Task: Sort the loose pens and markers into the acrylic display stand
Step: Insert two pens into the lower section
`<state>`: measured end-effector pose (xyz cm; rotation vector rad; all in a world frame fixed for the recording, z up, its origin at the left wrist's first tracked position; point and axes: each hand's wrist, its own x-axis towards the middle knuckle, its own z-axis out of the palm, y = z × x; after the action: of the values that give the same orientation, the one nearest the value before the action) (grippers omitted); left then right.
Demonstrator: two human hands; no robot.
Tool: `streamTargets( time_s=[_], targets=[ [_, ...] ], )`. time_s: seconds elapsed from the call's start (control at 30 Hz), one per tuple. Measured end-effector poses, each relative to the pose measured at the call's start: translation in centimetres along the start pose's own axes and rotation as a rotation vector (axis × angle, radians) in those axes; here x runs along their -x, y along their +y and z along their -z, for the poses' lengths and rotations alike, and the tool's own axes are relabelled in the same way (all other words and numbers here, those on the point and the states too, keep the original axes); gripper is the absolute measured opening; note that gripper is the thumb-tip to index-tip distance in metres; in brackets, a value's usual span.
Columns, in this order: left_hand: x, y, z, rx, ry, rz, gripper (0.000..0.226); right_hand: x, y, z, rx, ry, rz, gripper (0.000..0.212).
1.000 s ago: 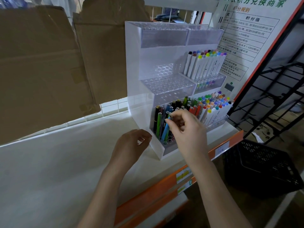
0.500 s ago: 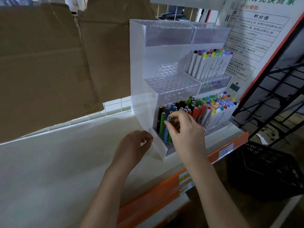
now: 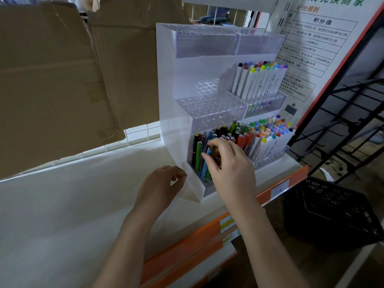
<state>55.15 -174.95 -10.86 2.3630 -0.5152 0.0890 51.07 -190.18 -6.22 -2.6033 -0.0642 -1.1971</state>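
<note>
The clear and white acrylic display stand [image 3: 168, 84] sits on the white shelf surface [image 3: 62, 215], toward its right end, with 3 tiers, each split into 2 compartments, 6 in all. Both top compartments hold nothing. In the middle tier, only the right compartment is filled, with white-barrelled markers with coloured caps [image 3: 257, 80]. In the bottom tier, the left compartment holds slim pens in black, green, blue and red [image 3: 199, 156], the right one more white markers [image 3: 268, 138]; they are packed too tightly to count. 2 hands are in view. The right hand [image 3: 228, 163] reaches into the bottom-left compartment, fingertips pinching a blue pen [image 3: 204, 167] among the others. The left hand [image 3: 160, 188] hovers just beside the stand's front corner, fingers loosely curled, grasping nothing.
</note>
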Motion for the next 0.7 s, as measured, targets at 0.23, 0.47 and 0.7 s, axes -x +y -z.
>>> streamTargets(
  time_s=[0.23, 0.47, 0.7],
  targets=[
    [-0.12, -0.21, -0.18, -0.005, 0.006, 0.007, 0.014, 0.22, -0.06, 0.02, -0.050, -0.029, -0.023, 0.027],
    [-0.10, -0.24, -0.25, -0.020, -0.004, 0.001, 0.016, 0.94, 0.02, 0.03, -0.181, -0.039, -0.075, 0.030],
    [-0.14, -0.33, -0.28, -0.021, -0.006, -0.005, 0.015, 0.54, 0.07, 0.04, -0.230, -0.018, -0.091, 0.021]
  ],
)
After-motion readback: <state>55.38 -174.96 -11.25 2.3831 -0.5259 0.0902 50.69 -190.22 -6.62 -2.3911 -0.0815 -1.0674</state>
